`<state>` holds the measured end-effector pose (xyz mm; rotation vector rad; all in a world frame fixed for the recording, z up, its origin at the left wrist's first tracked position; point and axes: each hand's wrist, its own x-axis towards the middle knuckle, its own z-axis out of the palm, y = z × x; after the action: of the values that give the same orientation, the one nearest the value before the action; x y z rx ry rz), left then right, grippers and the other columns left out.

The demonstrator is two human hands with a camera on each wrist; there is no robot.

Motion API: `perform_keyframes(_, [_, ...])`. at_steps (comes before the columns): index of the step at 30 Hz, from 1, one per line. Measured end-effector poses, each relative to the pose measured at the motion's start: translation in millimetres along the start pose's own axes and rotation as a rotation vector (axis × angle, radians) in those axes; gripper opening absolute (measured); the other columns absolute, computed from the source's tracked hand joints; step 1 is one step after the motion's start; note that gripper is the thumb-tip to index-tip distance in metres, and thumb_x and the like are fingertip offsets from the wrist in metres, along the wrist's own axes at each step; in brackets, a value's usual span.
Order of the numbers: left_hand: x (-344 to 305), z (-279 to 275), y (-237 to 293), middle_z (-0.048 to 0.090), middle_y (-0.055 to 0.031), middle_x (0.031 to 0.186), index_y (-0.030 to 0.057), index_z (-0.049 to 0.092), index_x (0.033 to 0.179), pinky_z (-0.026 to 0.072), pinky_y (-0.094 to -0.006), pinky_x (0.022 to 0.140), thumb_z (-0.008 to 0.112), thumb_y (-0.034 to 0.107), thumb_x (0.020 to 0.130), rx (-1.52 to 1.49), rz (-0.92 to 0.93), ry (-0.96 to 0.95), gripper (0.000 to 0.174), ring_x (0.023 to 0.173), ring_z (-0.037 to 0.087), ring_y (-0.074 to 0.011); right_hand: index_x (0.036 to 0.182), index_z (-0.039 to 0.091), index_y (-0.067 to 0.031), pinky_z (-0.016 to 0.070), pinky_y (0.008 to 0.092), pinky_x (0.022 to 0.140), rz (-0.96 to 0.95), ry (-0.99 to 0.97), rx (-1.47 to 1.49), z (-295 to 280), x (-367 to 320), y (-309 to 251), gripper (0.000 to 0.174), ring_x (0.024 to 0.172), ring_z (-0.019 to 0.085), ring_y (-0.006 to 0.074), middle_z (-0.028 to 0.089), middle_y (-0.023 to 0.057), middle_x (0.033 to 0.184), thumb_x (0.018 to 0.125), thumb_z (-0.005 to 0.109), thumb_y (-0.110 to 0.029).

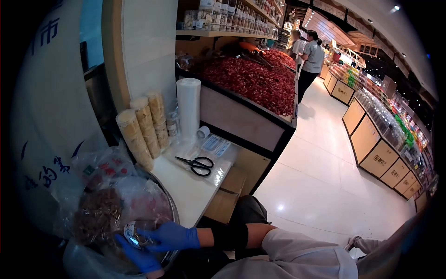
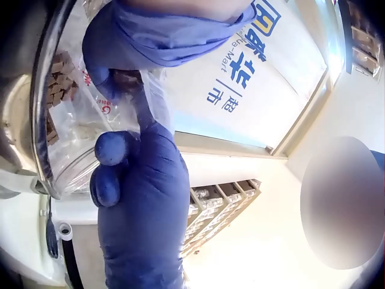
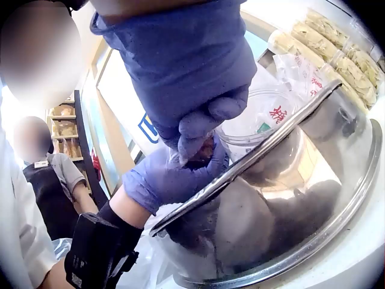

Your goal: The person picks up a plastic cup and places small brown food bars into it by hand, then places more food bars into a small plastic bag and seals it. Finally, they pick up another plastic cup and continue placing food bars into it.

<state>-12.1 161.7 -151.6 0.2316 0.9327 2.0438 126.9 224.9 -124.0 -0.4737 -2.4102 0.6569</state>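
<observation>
Nearest, a packet (image 1: 134, 234) is pinched by the curled fingers of the left hand (image 1: 139, 258) and the right hand (image 1: 173, 237), both gloved, at the rim of a steel bowl (image 1: 175, 209) filled with bags (image 1: 100, 214), and scissors (image 1: 199, 165) are laid farther off on the white counter (image 1: 181, 186).

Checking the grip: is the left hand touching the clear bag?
Touching. In the left wrist view the left hand pinches the clear bag, whose film runs straight into its grip.
</observation>
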Motion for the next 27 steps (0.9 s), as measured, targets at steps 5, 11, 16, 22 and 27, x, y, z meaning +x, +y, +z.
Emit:
perform_keyframes(5, [2, 2, 3, 0.058, -0.0098, 0.114, 0.0048, 0.053, 0.118, 0.0452, -0.0346, 0.09, 0.041, 0.045, 0.094, -0.055, -0.097, -0.03, 0.048, 0.102, 0.056, -0.0224, 0.124, 0.052, -0.0111, 0.0475, 0.0401, 0.07, -0.134, 0.184, -0.038, 4, 1, 3, 0.051, 0.065, 0.06, 0.0304, 0.06, 0.0122, 0.069, 0.08, 0.061, -0.035])
perform_keyframes(11, [-4, 7, 6, 0.059, -0.0089, 0.113, 0.0076, 0.054, 0.118, 0.0468, -0.0337, 0.089, 0.041, 0.043, 0.094, -0.067, -0.107, -0.021, 0.044, 0.1, 0.058, -0.0218, 0.112, 0.059, -0.0139, 0.0484, 0.0418, 0.063, -0.003, 0.011, -0.072, 1, -5, 9, 0.04, 0.068, 0.06, 0.0318, 0.061, 0.0137, 0.075, 0.078, 0.063, -0.034])
perform_keyframes(16, [0, 8, 9, 0.058, -0.0078, 0.115, 0.008, 0.052, 0.12, 0.0463, -0.0333, 0.089, 0.042, 0.04, 0.095, -0.082, -0.108, 0.029, 0.043, 0.102, 0.056, -0.0211, 0.105, 0.062, -0.0128, 0.0486, 0.042, 0.059, 0.046, 0.106, 0.025, 8, -5, 8, 0.035, 0.065, 0.059, 0.0335, 0.063, 0.015, 0.076, 0.079, 0.061, -0.036])
perform_keyframes(22, [-12, 14, 13, 0.061, -0.0066, 0.106, 0.0071, 0.055, 0.117, 0.0495, -0.029, 0.075, 0.049, 0.042, 0.092, -0.006, -0.051, 0.222, 0.043, 0.093, 0.058, -0.0165, 0.112, 0.058, -0.0137, 0.0478, 0.0341, 0.059, 0.276, -0.093, 0.273, -1, -4, -3, 0.043, 0.063, 0.061, 0.0221, 0.06, 0.009, 0.07, 0.077, 0.068, -0.035])
perform_keyframes(27, [-6, 14, 21, 0.064, -0.009, 0.098, 0.0054, 0.057, 0.112, 0.0515, -0.0271, 0.065, 0.049, 0.045, 0.091, -0.152, -0.146, 0.093, 0.046, 0.084, 0.062, -0.0183, 0.108, 0.058, -0.0119, 0.0455, 0.0293, 0.053, 0.378, -0.069, 0.246, -12, 0, -19, 0.041, 0.053, 0.057, 0.0188, 0.055, 0.0044, 0.06, 0.073, 0.072, -0.027])
